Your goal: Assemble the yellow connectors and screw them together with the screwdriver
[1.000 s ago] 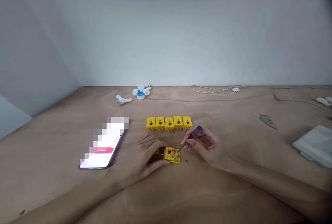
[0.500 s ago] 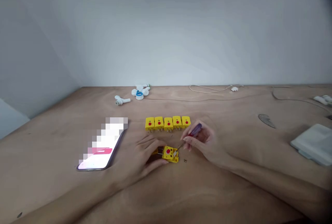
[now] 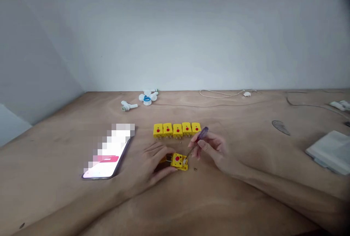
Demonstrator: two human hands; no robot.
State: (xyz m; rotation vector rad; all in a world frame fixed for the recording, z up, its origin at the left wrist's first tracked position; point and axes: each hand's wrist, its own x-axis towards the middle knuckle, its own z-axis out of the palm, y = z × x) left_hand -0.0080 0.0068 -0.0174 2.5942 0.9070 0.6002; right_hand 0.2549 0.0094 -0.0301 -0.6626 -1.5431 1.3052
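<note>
My left hand [image 3: 156, 163] is closed on a yellow connector [image 3: 179, 161] with a red dot, pressing it to the table. Metal pins show between the fingers, and another yellow part is partly hidden under the hand. The connector's right end is open, with a small white piece inside. Between the thumb and fingers of my right hand [image 3: 212, 148] is a screwdriver [image 3: 201, 134] with a clear purple-red handle. Its tip reaches down to the connector's open end. A small brass-coloured screw [image 3: 195, 169] lies just right of the connector.
Several yellow connectors [image 3: 177, 130] stand in a row behind my hands, pins towards me, with a tiny metal piece [image 3: 180, 142] before them. A lit phone [image 3: 108, 159] lies left, a translucent case [image 3: 332, 152] right. White fittings [image 3: 147, 98] and a thin cord [image 3: 218, 95] sit near the wall.
The screwdriver has become more upright, its handle end shifting left and slightly up. My right-hand fingers have changed their hold around it. My left hand and the connector have hardly moved.
</note>
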